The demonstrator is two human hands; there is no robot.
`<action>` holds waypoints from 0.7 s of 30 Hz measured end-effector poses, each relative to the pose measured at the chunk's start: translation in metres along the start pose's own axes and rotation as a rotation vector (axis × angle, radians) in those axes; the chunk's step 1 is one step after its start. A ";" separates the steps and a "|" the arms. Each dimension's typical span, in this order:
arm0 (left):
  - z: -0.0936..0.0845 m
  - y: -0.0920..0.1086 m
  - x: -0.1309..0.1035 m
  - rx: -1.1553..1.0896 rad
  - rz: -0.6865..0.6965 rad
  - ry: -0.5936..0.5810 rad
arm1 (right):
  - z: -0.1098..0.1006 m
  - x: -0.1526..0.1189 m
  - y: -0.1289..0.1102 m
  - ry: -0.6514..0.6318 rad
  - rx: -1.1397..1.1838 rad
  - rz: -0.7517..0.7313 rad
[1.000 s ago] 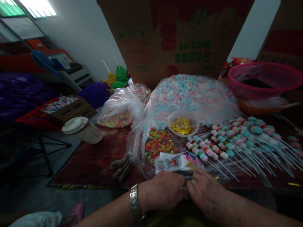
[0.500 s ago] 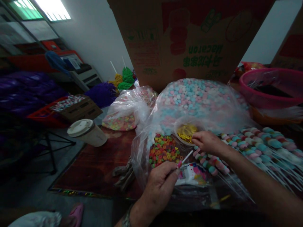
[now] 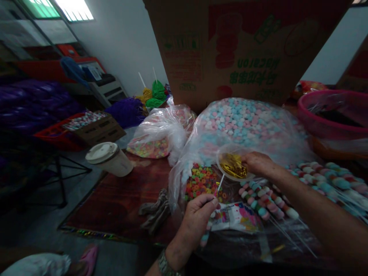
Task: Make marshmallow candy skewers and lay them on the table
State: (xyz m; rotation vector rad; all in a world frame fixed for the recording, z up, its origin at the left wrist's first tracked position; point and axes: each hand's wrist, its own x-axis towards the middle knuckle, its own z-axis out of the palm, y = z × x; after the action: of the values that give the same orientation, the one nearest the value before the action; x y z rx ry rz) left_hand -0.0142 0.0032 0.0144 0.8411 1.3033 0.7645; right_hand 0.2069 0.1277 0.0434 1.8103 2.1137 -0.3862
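My left hand is closed around a marshmallow skewer; its white stick pokes up past my thumb, with pink wrap at the grip. Blue and pink marshmallow shows below the fingers. My right hand reaches into a clear round bowl of gold twist ties. Its fingers are bent together among the ties, and what the fingertips hold is hidden. Colourful candy rings lie left of the bowl. Below it sit finished marshmallow skewers and a printed packet.
Behind the bowl bulges a large clear bag of marshmallows, against a tall cardboard box. A pink basin stands at right. On the left are a lidded paper cup, a bag of candy rings and grey gloves.
My right hand has moved further over the bowl, and the gold ties look heaped up. The stick in my left hand now points more upright. The whole view has shifted slightly.
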 end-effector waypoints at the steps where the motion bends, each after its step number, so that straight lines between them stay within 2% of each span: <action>1: 0.002 -0.001 0.001 -0.018 -0.003 -0.009 | 0.000 -0.003 0.003 0.013 -0.003 -0.002; 4: 0.007 -0.005 0.005 -0.062 -0.012 -0.038 | 0.006 -0.006 0.003 0.030 0.014 -0.037; 7: 0.009 -0.009 0.004 -0.071 0.004 -0.036 | 0.016 0.000 -0.010 -0.008 0.050 -0.069; 11: 0.006 -0.009 -0.002 -0.042 0.027 -0.003 | 0.023 0.016 -0.028 -0.018 0.077 -0.038; 16: -0.002 -0.007 -0.007 -0.010 0.031 0.012 | 0.013 0.023 -0.015 -0.044 0.100 -0.042; 19: 0.001 -0.011 -0.004 -0.009 0.043 -0.018 | 0.012 0.021 -0.010 -0.057 0.106 -0.065; 21: 0.005 -0.013 -0.003 0.000 0.050 -0.047 | 0.017 0.023 -0.014 -0.064 0.100 -0.061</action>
State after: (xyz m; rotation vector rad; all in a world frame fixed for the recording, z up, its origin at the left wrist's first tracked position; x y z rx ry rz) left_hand -0.0093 -0.0061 0.0044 0.8893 1.2444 0.7800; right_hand 0.1907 0.1388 0.0179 1.7655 2.1450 -0.5674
